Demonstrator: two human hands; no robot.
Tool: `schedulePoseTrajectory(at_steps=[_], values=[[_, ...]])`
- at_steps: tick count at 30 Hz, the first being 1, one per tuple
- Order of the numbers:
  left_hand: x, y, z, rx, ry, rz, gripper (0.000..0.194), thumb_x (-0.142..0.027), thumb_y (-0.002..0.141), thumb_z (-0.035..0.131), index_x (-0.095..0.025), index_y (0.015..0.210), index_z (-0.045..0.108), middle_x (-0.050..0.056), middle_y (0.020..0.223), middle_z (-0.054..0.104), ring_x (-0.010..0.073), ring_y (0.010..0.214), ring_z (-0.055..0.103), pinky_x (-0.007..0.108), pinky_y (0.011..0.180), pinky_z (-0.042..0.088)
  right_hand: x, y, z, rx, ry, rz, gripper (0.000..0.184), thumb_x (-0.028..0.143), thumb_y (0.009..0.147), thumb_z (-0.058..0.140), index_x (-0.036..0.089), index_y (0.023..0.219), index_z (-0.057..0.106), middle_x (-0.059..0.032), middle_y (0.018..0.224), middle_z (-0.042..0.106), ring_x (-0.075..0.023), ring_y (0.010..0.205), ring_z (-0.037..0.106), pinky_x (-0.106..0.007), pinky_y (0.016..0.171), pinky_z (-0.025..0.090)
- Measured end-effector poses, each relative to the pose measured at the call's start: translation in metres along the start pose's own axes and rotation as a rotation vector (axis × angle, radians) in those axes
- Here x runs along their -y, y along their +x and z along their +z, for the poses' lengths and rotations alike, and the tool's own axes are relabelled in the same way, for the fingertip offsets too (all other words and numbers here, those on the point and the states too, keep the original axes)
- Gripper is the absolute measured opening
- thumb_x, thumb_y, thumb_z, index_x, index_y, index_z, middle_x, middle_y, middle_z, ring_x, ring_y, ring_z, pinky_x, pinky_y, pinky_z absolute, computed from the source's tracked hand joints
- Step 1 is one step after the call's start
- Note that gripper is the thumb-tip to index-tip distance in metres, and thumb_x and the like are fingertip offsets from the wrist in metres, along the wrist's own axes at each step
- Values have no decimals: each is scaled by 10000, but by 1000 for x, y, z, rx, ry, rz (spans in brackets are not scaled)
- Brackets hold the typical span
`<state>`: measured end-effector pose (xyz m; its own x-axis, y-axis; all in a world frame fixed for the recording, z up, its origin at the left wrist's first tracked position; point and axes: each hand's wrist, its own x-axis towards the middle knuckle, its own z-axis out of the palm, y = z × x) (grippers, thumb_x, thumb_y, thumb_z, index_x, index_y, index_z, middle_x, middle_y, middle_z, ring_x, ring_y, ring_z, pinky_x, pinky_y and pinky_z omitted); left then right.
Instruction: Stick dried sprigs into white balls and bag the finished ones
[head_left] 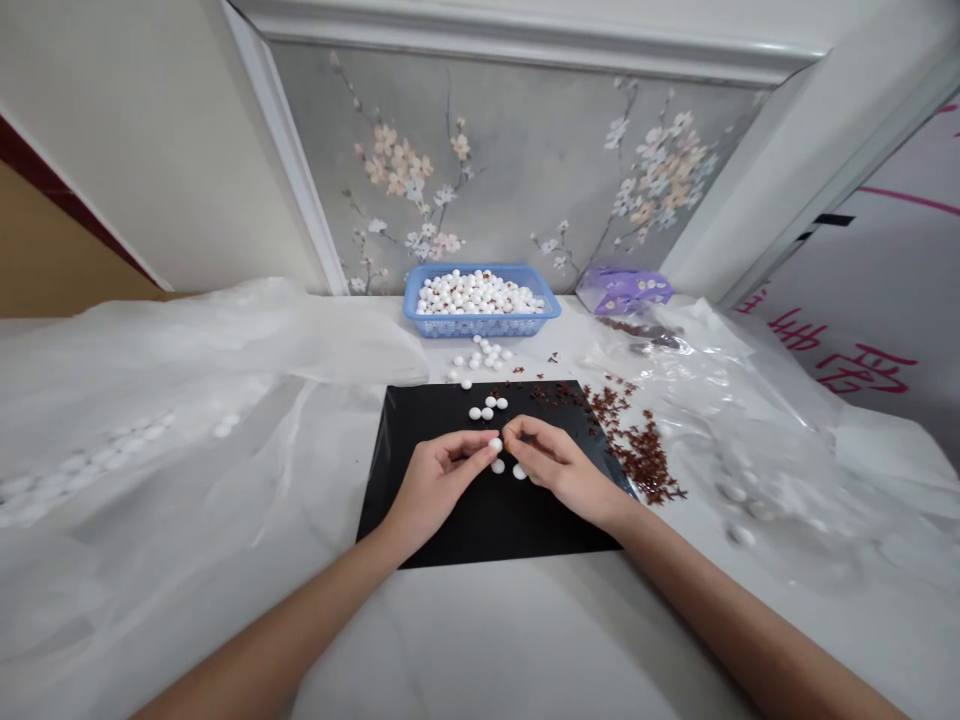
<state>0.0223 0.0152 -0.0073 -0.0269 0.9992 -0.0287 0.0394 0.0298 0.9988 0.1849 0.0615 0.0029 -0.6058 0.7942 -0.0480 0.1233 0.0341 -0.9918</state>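
Between the thumb and fingers of my left hand (435, 482) is a small white ball (495, 445). Close beside it, on the right, the fingertips of my right hand (561, 468) are pinched together; whatever they hold is too small to make out. Both hands are above a black mat (450, 535). Just beneath my fingers lie two more white balls (498, 466), and a little group of white balls (489, 408) sits farther back on the mat. Many small brown star-shaped pieces (643, 455) are spread along the mat's right edge.
A blue basket (480, 328) full of white balls stands against the wall, with loose balls (486, 355) in front. Translucent plastic bags (225, 340) cover the table's left side. At right are clear plastic bags (750, 430) and a purple packet (626, 290).
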Motion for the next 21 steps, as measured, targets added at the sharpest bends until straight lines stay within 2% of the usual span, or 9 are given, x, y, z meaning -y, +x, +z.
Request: schedulePoseTrajectory(at_steps=[6,21], values=[[-3,0,-2,4,-4,-19,240,-321,747,651,-187,942,696,30,882,720,163,844,642,274,802,494,-4,1,1,22,79,7,304,486,834,512,192,789,448,71,611,291,-57,479,205,-202,409,185],[1,0,-4,-15,4,-26,246,-329,730,672,-196,935,703,29,896,719,161,849,640,267,801,493,-12,3,3,-35,124,25,306,473,788,579,188,775,470,89,557,323,-24,391,242,-177,344,189]])
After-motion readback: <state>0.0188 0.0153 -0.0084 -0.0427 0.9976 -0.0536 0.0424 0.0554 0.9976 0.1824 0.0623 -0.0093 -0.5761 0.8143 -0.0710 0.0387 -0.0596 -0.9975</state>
